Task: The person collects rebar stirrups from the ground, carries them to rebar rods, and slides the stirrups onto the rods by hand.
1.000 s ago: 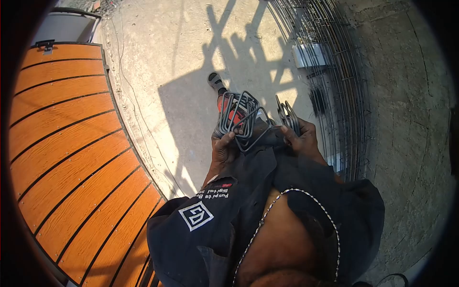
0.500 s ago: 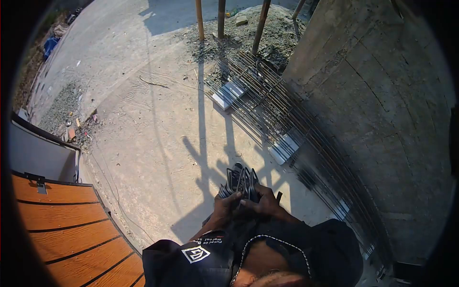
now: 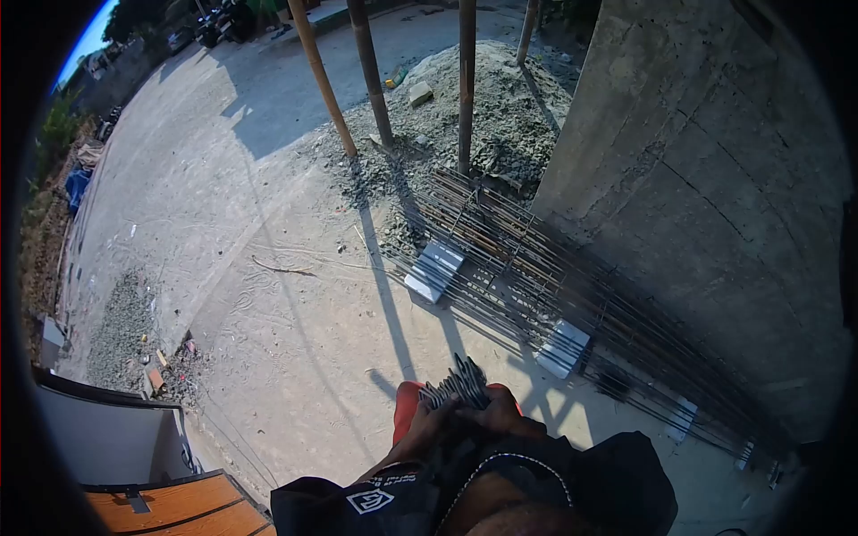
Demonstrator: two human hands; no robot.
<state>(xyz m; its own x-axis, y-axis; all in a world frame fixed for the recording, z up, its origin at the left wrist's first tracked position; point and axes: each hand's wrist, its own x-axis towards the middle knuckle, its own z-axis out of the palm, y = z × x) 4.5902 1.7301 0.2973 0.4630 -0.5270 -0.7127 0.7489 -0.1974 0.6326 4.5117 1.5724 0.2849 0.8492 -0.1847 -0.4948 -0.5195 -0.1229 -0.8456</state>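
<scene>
A bundle of bent steel rebar stirrups (image 3: pixel 454 384) is held in front of my body. My left hand (image 3: pixel 431 418) is closed around its left side, and my right hand (image 3: pixel 499 416) grips the right side. Both thumbs lie close together near the middle of the bundle. Red clothing (image 3: pixel 407 407) over my legs shows on either side of it. The lower parts of the stirrups and several fingers are hidden.
Long rebar cages (image 3: pixel 536 259) lie on white blocks (image 3: pixel 435 271) to the right, beside a concrete wall (image 3: pixel 661 143). Poles (image 3: pixel 466 89) rise near a gravel heap (image 3: pixel 500 116) ahead. At lower left is an orange slatted panel (image 3: pixel 170 507).
My view has tilted upward, showing more of the ground ahead. The stirrups appear lower and turned within my hands, and red clothing has come into sight. Both hands still hold the bundle.
</scene>
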